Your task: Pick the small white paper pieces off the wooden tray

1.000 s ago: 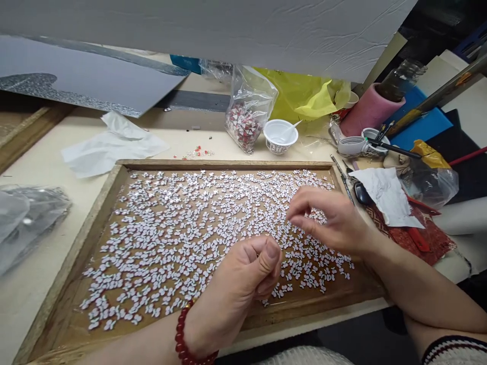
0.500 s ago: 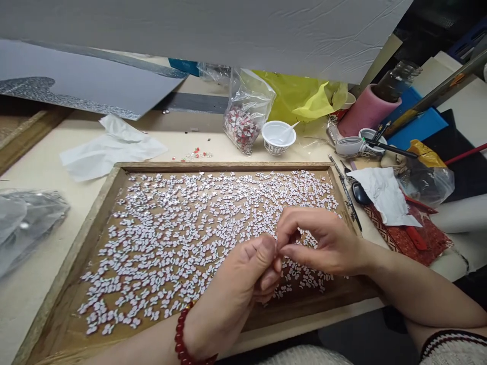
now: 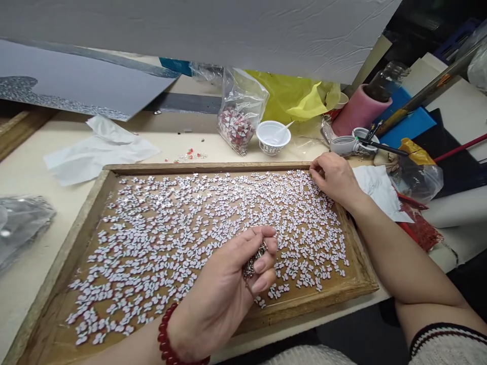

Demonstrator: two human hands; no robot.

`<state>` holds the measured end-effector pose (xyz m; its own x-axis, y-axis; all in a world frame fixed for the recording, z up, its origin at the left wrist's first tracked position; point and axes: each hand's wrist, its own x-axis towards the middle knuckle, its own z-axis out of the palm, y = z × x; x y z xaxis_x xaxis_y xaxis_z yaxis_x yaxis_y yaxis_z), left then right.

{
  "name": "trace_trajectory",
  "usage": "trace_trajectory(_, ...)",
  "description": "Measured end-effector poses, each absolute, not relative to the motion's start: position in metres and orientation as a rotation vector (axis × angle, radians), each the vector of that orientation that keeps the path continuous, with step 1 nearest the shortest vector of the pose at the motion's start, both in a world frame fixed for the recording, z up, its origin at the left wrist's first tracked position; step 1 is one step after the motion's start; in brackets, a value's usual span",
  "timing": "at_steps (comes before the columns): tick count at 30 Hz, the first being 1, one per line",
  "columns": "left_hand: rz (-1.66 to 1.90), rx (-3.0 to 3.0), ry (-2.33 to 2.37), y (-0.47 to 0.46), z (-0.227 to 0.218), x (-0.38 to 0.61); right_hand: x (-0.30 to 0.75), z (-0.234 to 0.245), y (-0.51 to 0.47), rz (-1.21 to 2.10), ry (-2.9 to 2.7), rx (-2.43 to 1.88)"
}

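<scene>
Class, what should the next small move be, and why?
Perhaps settle the right hand on the nearest white pieces: it is at the far right corner of the tray beside them, contact unclear, while the left hand cradles metallic bits.

Small white 2-lobed pieces (image 3: 181, 236) lie scattered flat, some touching, across the wooden-rimmed tray (image 3: 213, 167), while dark silvery metal bits (image 3: 250, 266) sit bunched in the left hand (image 3: 224, 284).
</scene>
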<state>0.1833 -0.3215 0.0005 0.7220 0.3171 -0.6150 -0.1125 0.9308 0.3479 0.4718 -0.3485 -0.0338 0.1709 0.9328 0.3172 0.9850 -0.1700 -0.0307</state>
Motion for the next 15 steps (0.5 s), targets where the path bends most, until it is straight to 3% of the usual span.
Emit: trace_trajectory(15, 0.164, 0.516, 0.617, -0.3236, -0.0087, 0.1804, 0.4651, -0.0315, -0.3498, -0.341, -1.909, -2.3)
